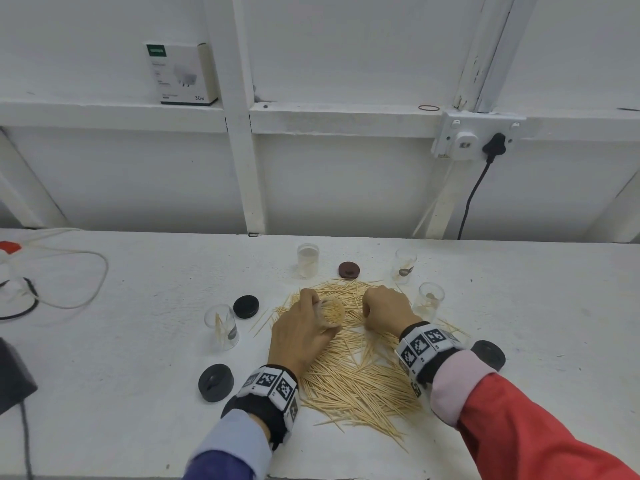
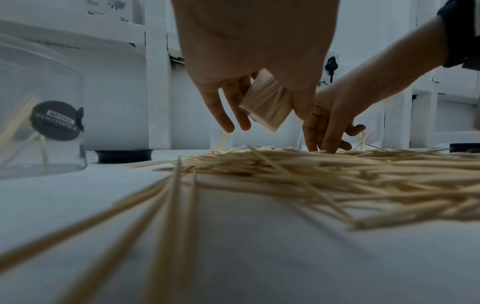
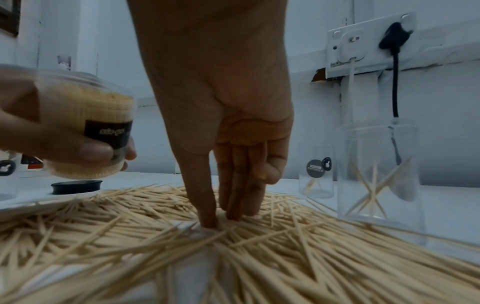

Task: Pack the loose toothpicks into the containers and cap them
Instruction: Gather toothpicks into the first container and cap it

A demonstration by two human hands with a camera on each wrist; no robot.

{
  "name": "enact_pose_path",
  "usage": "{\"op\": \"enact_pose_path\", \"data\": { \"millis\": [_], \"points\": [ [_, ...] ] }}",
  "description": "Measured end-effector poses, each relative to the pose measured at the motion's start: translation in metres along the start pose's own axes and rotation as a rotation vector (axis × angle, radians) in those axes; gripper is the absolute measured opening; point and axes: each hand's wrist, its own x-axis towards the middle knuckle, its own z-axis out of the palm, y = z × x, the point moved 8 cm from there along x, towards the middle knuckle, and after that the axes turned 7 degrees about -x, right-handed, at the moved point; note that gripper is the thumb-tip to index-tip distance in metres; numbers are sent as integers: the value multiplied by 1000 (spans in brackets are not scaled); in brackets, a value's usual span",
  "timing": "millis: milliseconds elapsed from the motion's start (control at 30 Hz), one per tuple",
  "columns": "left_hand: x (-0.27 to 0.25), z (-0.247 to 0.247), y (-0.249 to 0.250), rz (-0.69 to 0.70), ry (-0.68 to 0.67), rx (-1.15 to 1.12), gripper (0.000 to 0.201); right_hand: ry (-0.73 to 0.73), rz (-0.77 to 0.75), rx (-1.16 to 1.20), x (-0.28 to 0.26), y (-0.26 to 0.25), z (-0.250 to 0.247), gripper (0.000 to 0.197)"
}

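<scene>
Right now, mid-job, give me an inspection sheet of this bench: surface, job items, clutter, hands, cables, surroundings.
Surface: white table, marked in places.
Job's things: loose toothpicks heaped at centre; full container uncapped; four clear containers nearly empty; four black caps lying loose.
Clutter: dark object at the left edge.
Grips: left hand holds the full container; right hand has fingertips down in the pile.
Cables: white cord looped at left; black cable hanging from the wall socket.
Surroundings: white box and rubber band on the ledge.
</scene>
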Motion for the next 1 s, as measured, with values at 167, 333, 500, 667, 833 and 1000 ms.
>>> {"op": "enact_pose_path", "data": {
  "millis": [167, 333, 500, 667, 833, 1000],
  "points": [
    [-1, 5, -4, -8, -28, -21, 53, 6, 26, -44, -1, 4, -1, 18],
    [0, 9, -9, 20, -54, -32, 53, 27, -21, -65, -5, 1, -2, 16],
    [0, 11, -9, 50, -59, -23, 52, 17, -14, -14, -6, 4, -3, 7],
    [0, 10, -8, 54, -60, -6, 51, -33, 19, 207, 1, 15, -3, 7],
    [-1, 10, -7, 57, -59, -15, 52, -49, -54, 713, 1, 18, -19, 4],
    [0, 11, -8, 29, -72, -48, 54, 58, -112, 1260, -8, 9, -48, 8]
  ]
}}
